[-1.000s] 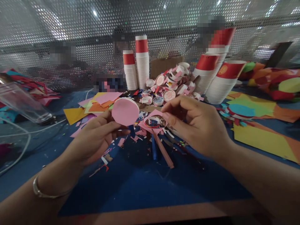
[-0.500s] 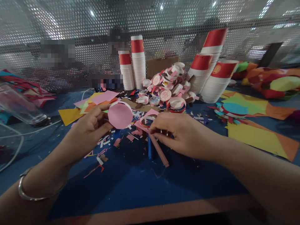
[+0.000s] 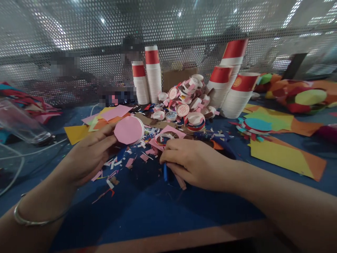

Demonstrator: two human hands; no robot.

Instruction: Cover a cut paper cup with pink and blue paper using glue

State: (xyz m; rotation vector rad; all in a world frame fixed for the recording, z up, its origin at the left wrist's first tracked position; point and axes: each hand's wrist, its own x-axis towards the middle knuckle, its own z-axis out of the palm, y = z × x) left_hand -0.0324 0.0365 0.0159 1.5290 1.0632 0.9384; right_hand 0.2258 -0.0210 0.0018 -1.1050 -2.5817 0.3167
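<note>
My left hand (image 3: 92, 151) grips a pink paper disc (image 3: 128, 130) at its left edge, between thumb and fingers. A white ring-shaped rim shows behind the disc, tilted to face me. My right hand (image 3: 192, 158) is closed low over the table, fingertips bent down and hidden beneath it. A pink paper strip (image 3: 181, 181) and a narrow blue object (image 3: 165, 173) stick out under its fingers. Whether the fingers hold either one, I cannot tell. Just beyond lies a pink sheet (image 3: 177, 131) with a round hole in it and a ring within the hole.
Stacked paper cups (image 3: 153, 77) stand at the back, with more red-and-white stacks (image 3: 238, 95) at right. Between them is a heap of cut cup bottoms (image 3: 193, 91). Coloured paper (image 3: 284, 156), paper scraps (image 3: 129, 162) and a clear cup (image 3: 23, 121) lie around.
My right hand has come down and slightly left over the pink strip and blue object. My left hand has shifted left with the pink disc, showing more of the white rim.
</note>
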